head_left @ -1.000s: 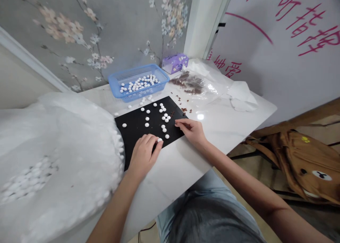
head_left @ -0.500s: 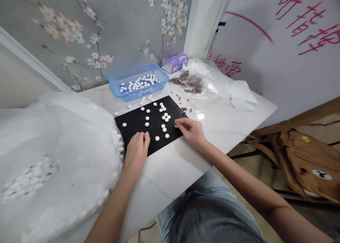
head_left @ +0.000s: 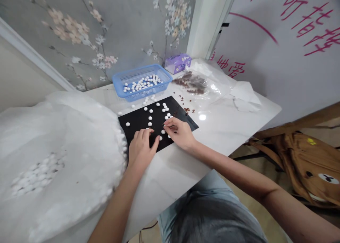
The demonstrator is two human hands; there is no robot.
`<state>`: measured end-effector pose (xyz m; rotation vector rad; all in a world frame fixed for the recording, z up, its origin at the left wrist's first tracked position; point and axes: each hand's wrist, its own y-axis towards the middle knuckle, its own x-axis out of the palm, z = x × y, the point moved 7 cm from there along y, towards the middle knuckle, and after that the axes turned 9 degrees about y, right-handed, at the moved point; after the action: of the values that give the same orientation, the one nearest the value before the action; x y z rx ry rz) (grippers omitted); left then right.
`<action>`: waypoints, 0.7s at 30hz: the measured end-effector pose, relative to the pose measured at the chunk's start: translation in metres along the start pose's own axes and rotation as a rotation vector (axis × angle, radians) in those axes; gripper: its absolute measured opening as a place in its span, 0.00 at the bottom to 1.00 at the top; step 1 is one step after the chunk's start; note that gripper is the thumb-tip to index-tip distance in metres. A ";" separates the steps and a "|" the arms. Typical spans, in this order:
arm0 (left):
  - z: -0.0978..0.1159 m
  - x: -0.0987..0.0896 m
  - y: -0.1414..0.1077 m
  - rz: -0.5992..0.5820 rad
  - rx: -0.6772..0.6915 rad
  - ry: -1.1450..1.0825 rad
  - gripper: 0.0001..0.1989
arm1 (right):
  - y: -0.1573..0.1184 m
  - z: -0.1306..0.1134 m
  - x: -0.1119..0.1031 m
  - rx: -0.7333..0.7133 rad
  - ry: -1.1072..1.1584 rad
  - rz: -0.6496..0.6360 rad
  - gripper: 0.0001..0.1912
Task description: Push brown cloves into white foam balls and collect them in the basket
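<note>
My left hand rests at the near edge of a black mat, thumb and fingers apart. Its thumb touches or nearly touches a white ball. My right hand reaches over the mat's right part with thumb and index finger pinched together. What lies in that pinch is too small to make out. Just below its fingertips is another white ball. Several more white balls, single and in clusters, lie on the mat; my right hand partly hides some.
Behind the mat stands a blue basket of white balls. Small brown pieces lie to the right, near a clear bag of them. A large white bag of balls fills the left. A purple tissue pack stands at the back.
My right hand has moved left, in over the white balls on the mat. My left hand has opened from closed fingers, its thumb now near a ball. The view has shifted slightly.
</note>
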<state>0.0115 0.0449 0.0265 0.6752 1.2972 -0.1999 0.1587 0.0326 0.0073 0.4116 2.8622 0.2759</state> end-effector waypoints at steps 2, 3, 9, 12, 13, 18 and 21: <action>0.006 0.001 -0.001 0.009 0.075 0.002 0.12 | -0.001 -0.002 0.004 -0.008 0.060 -0.006 0.05; 0.007 0.001 -0.001 0.009 0.094 0.006 0.12 | -0.001 -0.002 0.005 -0.009 0.086 -0.004 0.05; 0.006 0.003 -0.001 -0.018 0.073 -0.033 0.12 | -0.001 0.002 0.011 0.010 0.117 -0.056 0.05; 0.003 0.006 0.000 -0.045 0.053 -0.049 0.11 | 0.002 -0.003 0.011 -0.066 -0.012 -0.081 0.05; 0.002 0.007 0.001 -0.054 0.043 -0.057 0.11 | 0.003 -0.006 0.010 -0.103 -0.064 -0.088 0.04; -0.003 0.011 0.003 -0.070 0.001 -0.143 0.09 | 0.007 -0.014 0.014 -0.276 -0.278 -0.144 0.06; -0.007 0.014 0.004 -0.064 -0.027 -0.193 0.09 | 0.004 -0.016 0.017 -0.346 -0.349 -0.141 0.07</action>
<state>0.0119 0.0551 0.0143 0.5779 1.1352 -0.2923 0.1397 0.0388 0.0195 0.1680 2.4248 0.5967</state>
